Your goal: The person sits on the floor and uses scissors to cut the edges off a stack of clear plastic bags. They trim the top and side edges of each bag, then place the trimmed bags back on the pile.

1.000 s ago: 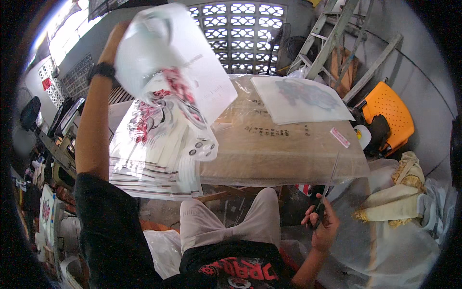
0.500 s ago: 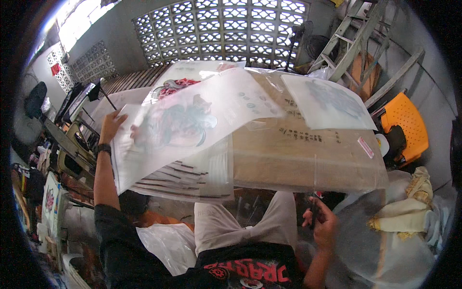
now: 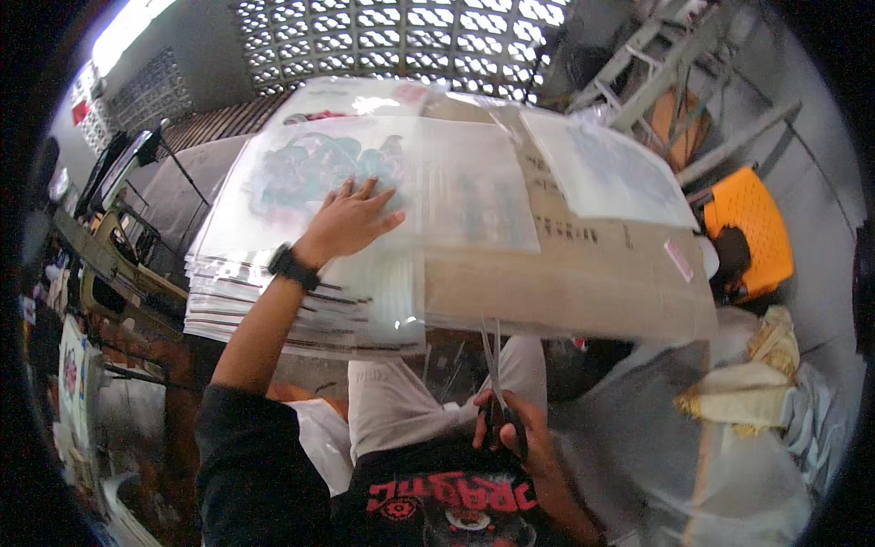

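Note:
My left hand (image 3: 351, 219), with a dark band at its wrist, lies with fingers spread on a translucent sheet (image 3: 264, 223) printed with a blue-grey and pink figure. Beneath it, at the near left of the table, is a stack of clear sheets (image 3: 392, 314) with dark stripes along their edges. In front of my lap, my right hand (image 3: 521, 421) grips a pair of scissors (image 3: 493, 369) by the handles, its long blades pointing away from me toward the table edge. Motion blurs the sheet's print slightly.
Brown board with handwriting (image 3: 583, 283) covers the table's right part, and another printed sheet (image 3: 611, 169) lies at its far right. An orange chair (image 3: 752, 228) and a ladder (image 3: 638, 64) stand to the right. Yellowish cloth (image 3: 747, 397) lies at the lower right.
The sheet my left hand held up by its left edge now lies flat on the stack. That hand has moved right onto it, and my right hand has brought the scissors left, before my lap.

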Demonstrator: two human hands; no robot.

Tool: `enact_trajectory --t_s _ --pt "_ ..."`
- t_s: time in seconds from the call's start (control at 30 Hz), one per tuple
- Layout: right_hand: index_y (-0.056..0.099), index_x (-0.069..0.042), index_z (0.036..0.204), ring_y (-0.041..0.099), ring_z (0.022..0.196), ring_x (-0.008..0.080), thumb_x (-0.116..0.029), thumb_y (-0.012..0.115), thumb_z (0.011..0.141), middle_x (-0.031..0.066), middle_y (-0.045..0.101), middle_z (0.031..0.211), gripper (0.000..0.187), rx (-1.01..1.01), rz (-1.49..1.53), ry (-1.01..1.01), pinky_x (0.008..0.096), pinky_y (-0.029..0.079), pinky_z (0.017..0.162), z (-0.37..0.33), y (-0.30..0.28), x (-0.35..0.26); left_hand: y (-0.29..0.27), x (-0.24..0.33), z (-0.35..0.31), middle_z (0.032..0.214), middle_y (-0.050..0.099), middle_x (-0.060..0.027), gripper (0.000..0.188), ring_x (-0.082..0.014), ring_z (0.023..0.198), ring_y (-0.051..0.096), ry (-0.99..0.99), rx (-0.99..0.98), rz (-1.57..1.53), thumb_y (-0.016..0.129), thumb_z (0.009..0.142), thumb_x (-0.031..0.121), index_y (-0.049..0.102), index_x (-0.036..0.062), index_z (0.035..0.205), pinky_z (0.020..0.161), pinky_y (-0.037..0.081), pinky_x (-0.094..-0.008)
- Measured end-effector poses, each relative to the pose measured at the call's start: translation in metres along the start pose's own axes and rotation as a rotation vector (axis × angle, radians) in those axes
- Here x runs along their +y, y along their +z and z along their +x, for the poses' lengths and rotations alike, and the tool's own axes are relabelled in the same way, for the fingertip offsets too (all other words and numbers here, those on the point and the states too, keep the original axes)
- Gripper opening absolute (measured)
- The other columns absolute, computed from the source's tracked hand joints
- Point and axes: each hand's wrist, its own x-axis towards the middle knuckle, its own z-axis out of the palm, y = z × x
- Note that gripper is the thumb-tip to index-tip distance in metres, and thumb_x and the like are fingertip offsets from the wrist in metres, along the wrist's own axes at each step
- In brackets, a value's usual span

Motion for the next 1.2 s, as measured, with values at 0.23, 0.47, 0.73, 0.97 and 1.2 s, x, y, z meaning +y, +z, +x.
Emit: enact_trajectory --t_s 0.23,0.47,0.73,0.97,1.2 --pt "0.053 -0.005 0.117 0.060 0.066 0.0102 -0.039 0.067 0.090 0.0025 0.062 0.076 0.045 0.004 0.034 0.153 0.0241 0.047 0.058 -0.001 0.007 -0.001 -0.008 0.062 -0.092 0.154 0.028 -0.0177 0.061 -0.0430 0.142 0.021 -0.017 0.140 -0.041 0.055 0.092 0.048 0.046 0.0153 0.142 0.113 0.017 -0.0576" --pt "0.055 -0.001 0.111 0.060 0.061 0.0121 -0.028 0.062 0.094 0.0035 0.058 0.070 0.033 0.131 0.057 0.211 0.0256 0.048 0.054 0.005 0.024 -0.013 0.014 0.096 -0.072 0.151 0.034 -0.0190 0.065 -0.0433 0.141 0.024 -0.036 0.261 -0.079 0.054 0.088 0.057 0.051 0.0151 0.138 0.114 0.016 -0.0561" --pt "0.056 -0.004 0.124 0.057 0.055 0.0063 -0.021 0.066 0.091 -0.0004 0.058 0.067 0.038 0.244 -0.076 0.201 0.0231 0.048 0.050 0.006 0.035 -0.016 0.024 0.101 -0.079 0.147 0.040 -0.0185 0.065 -0.0431 0.138 0.031 -0.023 0.322 -0.041 0.053 0.088 0.060 0.055 0.0152 0.135 0.114 0.019 -0.0539" --pt "0.054 0.005 0.122 0.054 0.051 0.0075 -0.023 0.059 0.094 0.0023 0.054 0.063 0.039 0.280 -0.125 0.172 0.0231 0.047 0.045 0.013 0.042 -0.024 0.024 0.103 -0.079 0.146 0.042 -0.0175 0.065 -0.0421 0.137 0.033 -0.034 0.332 -0.036 0.053 0.087 0.060 0.057 0.0151 0.133 0.113 0.020 -0.0539" --pt "0.055 0.005 0.120 0.054 0.048 0.0079 -0.024 0.059 0.094 0.0014 0.054 0.058 0.040 0.308 -0.188 0.154 0.0221 0.042 0.044 0.016 0.046 -0.027 0.023 0.104 -0.078 0.146 0.042 -0.0174 0.064 -0.0421 0.136 0.034 -0.027 0.343 -0.041 0.054 0.087 0.060 0.057 0.0152 0.133 0.113 0.020 -0.0541"
